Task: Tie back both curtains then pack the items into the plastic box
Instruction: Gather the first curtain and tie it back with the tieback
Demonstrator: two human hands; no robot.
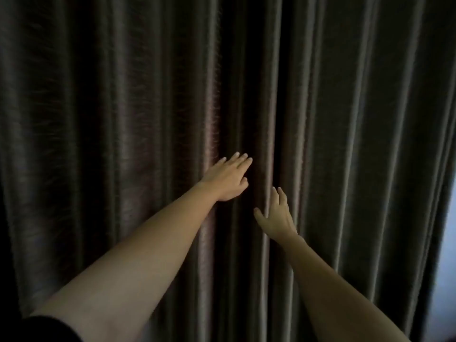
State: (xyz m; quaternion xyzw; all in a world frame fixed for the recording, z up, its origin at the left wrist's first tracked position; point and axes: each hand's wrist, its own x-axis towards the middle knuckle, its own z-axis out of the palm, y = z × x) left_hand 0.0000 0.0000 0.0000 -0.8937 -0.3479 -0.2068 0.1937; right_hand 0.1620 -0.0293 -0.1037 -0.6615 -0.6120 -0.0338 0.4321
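Head view: dark, pleated, sheeny fabric curtains (148, 107) fill the frame, drawn closed, their meeting seam at centre. The left hand (227, 178) lies flat on the folds just left of the seam, its grip spread and holding nothing. The right hand (277, 215), lower right, is likewise spread, fingers reaching into a fold. Likely the parting step; next, each hand must gather its panel sideways. No plastic box is visible.

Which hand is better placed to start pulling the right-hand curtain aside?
Probably the right hand: open, its fingers lie on a fold of the right curtain next to the dark central gap. The left hand, also open, lies across the gap on the left curtain.
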